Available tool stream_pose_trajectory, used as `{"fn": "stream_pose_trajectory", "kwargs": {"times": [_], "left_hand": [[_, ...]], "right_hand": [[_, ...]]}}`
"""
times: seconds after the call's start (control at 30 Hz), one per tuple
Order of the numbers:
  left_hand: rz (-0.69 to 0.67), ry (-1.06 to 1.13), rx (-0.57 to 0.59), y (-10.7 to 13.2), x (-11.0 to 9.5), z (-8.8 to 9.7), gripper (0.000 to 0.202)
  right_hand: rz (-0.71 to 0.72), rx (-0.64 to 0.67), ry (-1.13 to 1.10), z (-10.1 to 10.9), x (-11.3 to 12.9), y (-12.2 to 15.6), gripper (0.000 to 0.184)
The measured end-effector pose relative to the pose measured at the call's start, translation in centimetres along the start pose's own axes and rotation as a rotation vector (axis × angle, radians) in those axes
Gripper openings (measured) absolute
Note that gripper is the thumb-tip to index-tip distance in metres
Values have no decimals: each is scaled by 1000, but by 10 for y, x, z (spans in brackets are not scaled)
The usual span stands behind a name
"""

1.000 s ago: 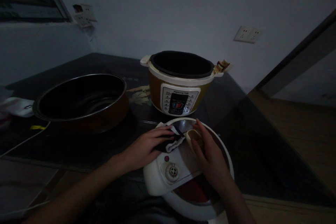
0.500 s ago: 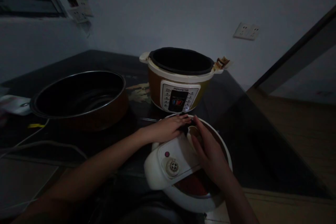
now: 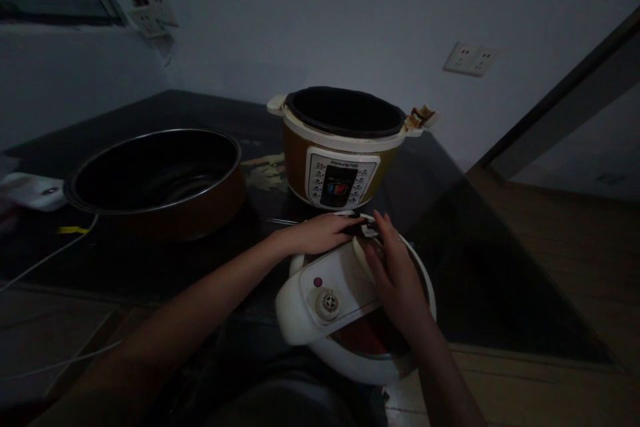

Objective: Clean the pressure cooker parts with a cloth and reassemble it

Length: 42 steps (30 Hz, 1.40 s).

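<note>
We've got right-hand (image 3: 397,273) fingers curled round the lid handle (image 3: 361,257); left hand (image 3: 323,232) works a cloth (image 3: 369,231) there, can't tell finger closure. Pressure cooker lid (image 3: 343,280): just in front of cooker body (image 3: 345,177).

The left hand (image 3: 325,233) and the right hand (image 3: 400,280) are left bare, and each is joined by a narrow wrist to a bare forearm. Long, slender fingers (image 3: 389,233) are seen on the right hand; those of the left are partly hidden. The left forearm (image 3: 235,283) is widened gradually from the wrist, and its lower end is lost in shadow, so that it cannot be told whether it is covered there. The right forearm (image 3: 445,373) is cut off by the bottom edge of the view and is uncovered as far as it is shown. A dark, rounded patch (image 3: 285,403) is seen at the bottom centre; whether it is something worn cannot be told.
</note>
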<state>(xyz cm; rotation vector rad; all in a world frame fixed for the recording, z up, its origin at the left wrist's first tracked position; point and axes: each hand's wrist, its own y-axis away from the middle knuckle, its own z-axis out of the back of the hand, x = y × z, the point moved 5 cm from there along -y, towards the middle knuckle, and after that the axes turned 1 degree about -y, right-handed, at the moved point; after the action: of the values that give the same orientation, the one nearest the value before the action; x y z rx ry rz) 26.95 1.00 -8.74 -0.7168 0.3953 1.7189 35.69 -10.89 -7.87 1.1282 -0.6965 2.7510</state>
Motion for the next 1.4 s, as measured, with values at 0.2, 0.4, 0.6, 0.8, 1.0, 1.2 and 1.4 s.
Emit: {"fn": "stream_pose_trajectory", "kwargs": {"times": [0.2, 0.4, 0.6, 0.8, 1.0, 1.2, 1.4], "left_hand": [[63, -53, -1, 64, -19, -1, 49], [-37, -76, 78, 96, -48, -6, 55], [89, -244, 58, 74, -37, -6, 62], [1, -269, 76, 52, -36, -5, 56], [45, -294, 119, 78, -55, -1, 58], [-106, -352, 226, 88, -96, -22, 58], [-187, -502, 204, 79, -111, -43, 64]], "right_hand": [[-41, -31, -29, 0, 0, 0, 50], [-83, -15, -149, 1, -2, -2, 49], [-108, 12, -350, 3, -7, 0, 45], [-68, 12, -281, 4, -6, -2, 42], [-66, -12, -239, 4, -6, -3, 41], [-78, -42, -260, 3, -5, -2, 37], [-142, -76, -468, 15, -2, 1, 34]]}}
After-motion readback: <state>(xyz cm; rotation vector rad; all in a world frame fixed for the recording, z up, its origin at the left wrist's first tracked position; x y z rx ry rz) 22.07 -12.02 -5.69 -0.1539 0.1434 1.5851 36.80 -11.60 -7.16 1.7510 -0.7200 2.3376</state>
